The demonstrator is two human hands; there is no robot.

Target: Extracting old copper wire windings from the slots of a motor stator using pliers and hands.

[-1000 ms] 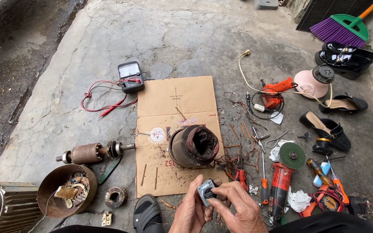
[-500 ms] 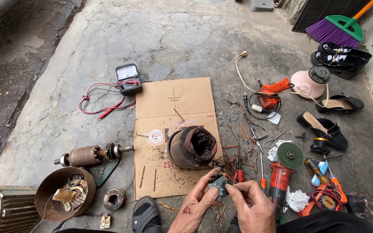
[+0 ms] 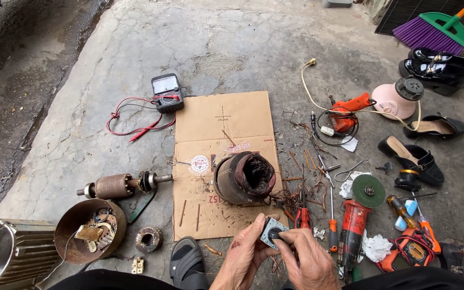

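Now both hands, left hand (image 3: pixel 243 258) and right hand (image 3: pixel 304 263), grip the small switch plate (image 3: pixel 271 232), turned since a moment ago, stator (image 3: pixel 243 177) just beyond.

Hands: the left hand (image 3: pixel 245 256) and right hand (image 3: pixel 303 259), held low near the frame's bottom edge a second earlier, rose slightly toward the stator (image 3: pixel 241 178).
Small part: the grey square part (image 3: pixel 270 232), earlier tilted with a pale face showing, turned flat-on, showing a dark round centre.
Right thumb: it moved onto that centre.
View: the camera shifted slightly.
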